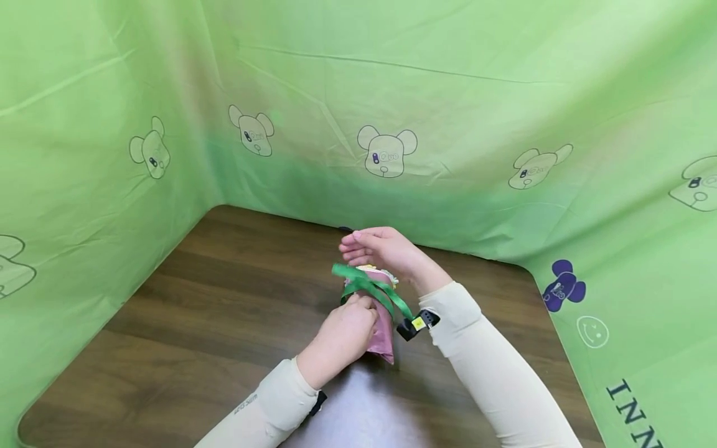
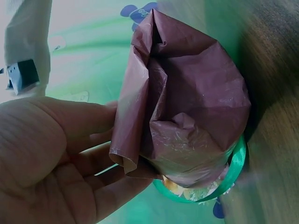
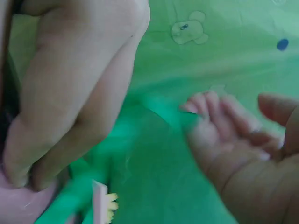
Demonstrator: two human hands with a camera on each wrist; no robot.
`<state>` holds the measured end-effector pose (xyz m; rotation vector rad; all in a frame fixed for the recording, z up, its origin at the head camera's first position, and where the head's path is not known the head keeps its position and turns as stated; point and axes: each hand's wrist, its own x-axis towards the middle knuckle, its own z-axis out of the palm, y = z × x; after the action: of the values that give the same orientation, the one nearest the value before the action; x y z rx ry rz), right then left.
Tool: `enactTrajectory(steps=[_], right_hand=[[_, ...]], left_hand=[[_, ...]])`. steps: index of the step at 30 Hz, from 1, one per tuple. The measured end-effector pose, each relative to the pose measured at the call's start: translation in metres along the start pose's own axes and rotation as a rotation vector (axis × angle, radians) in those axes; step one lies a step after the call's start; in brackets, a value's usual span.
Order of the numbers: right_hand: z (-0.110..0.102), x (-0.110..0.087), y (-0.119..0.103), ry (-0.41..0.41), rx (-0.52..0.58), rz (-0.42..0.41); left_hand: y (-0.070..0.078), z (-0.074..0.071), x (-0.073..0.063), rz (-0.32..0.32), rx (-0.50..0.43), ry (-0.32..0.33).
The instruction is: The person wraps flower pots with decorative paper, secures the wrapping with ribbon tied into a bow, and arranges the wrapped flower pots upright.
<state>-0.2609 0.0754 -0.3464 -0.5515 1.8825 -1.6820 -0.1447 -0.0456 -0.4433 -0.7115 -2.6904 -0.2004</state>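
A small bundle wrapped in dusky pink paper (image 1: 383, 341) stands on the table, with yellow and white flower-like bits showing at its top. Round its upper part runs a green ribbon (image 1: 364, 284) with loose ends. My left hand (image 1: 343, 336) grips the wrap below the ribbon; in the left wrist view the thumb and fingers pinch a fold of the paper (image 2: 201, 93). Above and behind the bundle, my right hand (image 1: 392, 252) is raised with loosely bent fingers. In the right wrist view a blurred ribbon end (image 3: 163, 112) lies close to the right hand (image 3: 243, 168); contact is unclear.
The bundle is on a dark wood-grain table (image 1: 185, 311) with rounded corners. Green cloth (image 1: 313, 180) printed with bear heads hangs around its back and sides. Behind the right hand, a small dark thing (image 1: 345, 229) shows at the table's back edge. A wrist camera (image 1: 417, 325) sits beside the bundle.
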Motion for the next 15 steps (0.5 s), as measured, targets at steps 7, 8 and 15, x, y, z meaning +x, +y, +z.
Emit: enactTrajectory(steps=[7,8,15], right_hand=[[-0.004,-0.023,-0.008,-0.059,-0.25,-0.192],[-0.007,-0.029,-0.006,-0.011,-0.332,-0.192],[-0.02,-0.059,0.056,0.311,-0.862,-0.077]], left_hand=[[0.0,0.001,0.002,-0.008,-0.018,-0.001],[-0.001,0.001,0.003,-0.011,-0.034,-0.012],[-0.012,0.002,0.008,-0.06,-0.145,-0.081]])
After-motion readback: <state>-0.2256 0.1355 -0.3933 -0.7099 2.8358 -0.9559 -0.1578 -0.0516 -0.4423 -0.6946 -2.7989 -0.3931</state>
